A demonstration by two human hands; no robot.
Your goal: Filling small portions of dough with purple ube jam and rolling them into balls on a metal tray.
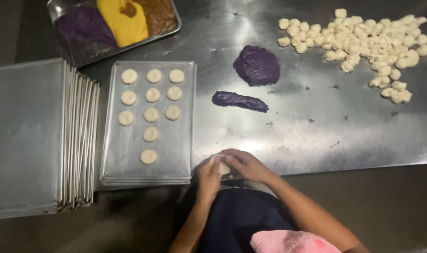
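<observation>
A small pale round piece of dough (221, 167) is cupped at the lower middle of the frame, at the near edge of the steel counter (307, 136). The left hand (208, 175) supports it from below and behind, while the right hand (248, 165) is curled over it from the right, so the grip of both hands is closed around the piece, seemingly to press and shape it. Just left of the hands a flat metal baking tray (176, 145) is laid, where eleven flattened pale discs (150, 100) are set in rows, kept apart from one another. Farther left a stack of empty trays (30, 140) is kept within reach. Above the hands, a purple strip of filling (240, 100) and a purple mound (256, 65) lie on the counter. At the upper right a heap of small dough pieces (368, 42) is spread. At the upper left a pan of purple, yellow and brown pastes (115, 23) is placed.
</observation>
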